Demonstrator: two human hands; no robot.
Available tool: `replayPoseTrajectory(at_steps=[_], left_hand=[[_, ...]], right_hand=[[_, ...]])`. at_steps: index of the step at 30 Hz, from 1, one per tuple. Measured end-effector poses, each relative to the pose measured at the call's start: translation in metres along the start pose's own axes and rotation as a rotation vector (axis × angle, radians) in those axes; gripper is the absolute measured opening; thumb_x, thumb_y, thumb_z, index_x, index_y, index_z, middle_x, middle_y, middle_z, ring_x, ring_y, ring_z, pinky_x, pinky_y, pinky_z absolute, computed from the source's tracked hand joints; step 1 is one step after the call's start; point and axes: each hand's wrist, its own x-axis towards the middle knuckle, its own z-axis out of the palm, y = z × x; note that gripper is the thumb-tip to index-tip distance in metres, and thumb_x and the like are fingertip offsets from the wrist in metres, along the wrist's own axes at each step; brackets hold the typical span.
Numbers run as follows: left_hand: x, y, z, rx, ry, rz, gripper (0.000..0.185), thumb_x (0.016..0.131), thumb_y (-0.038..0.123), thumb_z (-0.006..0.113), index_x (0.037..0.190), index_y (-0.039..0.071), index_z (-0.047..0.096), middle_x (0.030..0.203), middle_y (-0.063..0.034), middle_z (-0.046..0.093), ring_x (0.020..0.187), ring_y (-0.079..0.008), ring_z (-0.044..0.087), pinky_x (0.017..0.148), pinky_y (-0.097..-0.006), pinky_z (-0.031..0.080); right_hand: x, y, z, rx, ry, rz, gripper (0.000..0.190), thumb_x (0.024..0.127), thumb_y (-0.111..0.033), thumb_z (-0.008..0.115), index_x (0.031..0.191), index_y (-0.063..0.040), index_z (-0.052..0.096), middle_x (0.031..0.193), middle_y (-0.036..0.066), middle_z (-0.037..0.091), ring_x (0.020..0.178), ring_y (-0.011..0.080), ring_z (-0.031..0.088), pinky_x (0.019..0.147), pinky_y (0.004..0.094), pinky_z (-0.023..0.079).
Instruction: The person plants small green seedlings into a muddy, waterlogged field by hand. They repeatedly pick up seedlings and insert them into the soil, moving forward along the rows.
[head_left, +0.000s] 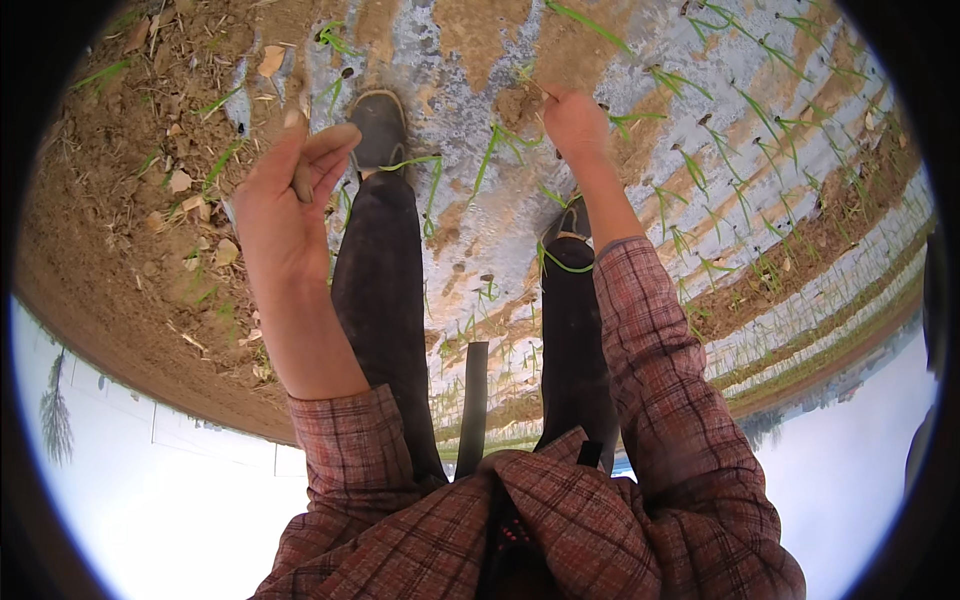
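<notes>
My left hand (281, 180) is raised over the bare soil beside my dark shoe (379, 124). Its fingers curl loosely with the thumb apart, and no object shows in them. Lower towards the ground, my right hand (576, 124) has its fingertips close together beside a small soil clump (516, 106). A thin pale plant (527, 71) stands just past those fingertips; whether they pinch it cannot be made out. Green seedlings (495, 142) with long narrow leaves lie between my feet on the soil-smeared plastic mulch film (465, 112).
Rows of similar seedlings (694, 169) come up through holes in the film on the right. Loose brown soil (165, 127) with dry leaves (225, 253) borders the film on the left. My other shoe (576, 219) rests on the film, and a dark strap (472, 405) hangs between my legs.
</notes>
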Motion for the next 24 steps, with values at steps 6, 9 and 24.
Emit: replayPoseTrajectory(at_steps=[6,9,24], left_hand=[[-0.002,0.000,0.001,0.015,0.031,0.007,0.029,0.094,0.020,0.060,0.084,-0.007,0.065,0.086,-0.0199,0.069,0.090,-0.0276,0.068,0.088,-0.0357,0.051],[-0.001,0.000,-0.001,0.015,0.006,0.002,0.031,0.095,0.020,0.058,0.073,-0.002,0.059,0.090,-0.0226,0.068,0.098,-0.0324,0.066,0.094,-0.0400,0.050],[0.001,0.008,-0.012,-0.033,0.025,0.024,0.041,0.091,0.022,0.063,0.056,0.008,0.047,0.084,-0.0212,0.069,0.085,-0.0261,0.069,0.086,-0.0369,0.051]], right_hand=[[0.004,-0.010,-0.007,-0.132,0.020,0.092,0.024,0.080,-0.019,0.054,0.096,-0.021,0.072,0.091,0.014,0.069,0.085,0.0358,0.066,0.071,0.0448,0.053],[0.004,-0.012,-0.008,-0.122,0.046,0.110,0.026,0.081,-0.018,0.051,0.096,-0.019,0.072,0.093,0.015,0.069,0.086,0.0379,0.065,0.074,0.0457,0.052],[0.016,-0.028,-0.035,-0.429,-0.022,0.014,0.019,0.081,-0.018,0.057,0.090,-0.013,0.073,0.094,0.013,0.071,0.087,0.0344,0.068,0.074,0.0425,0.055]])
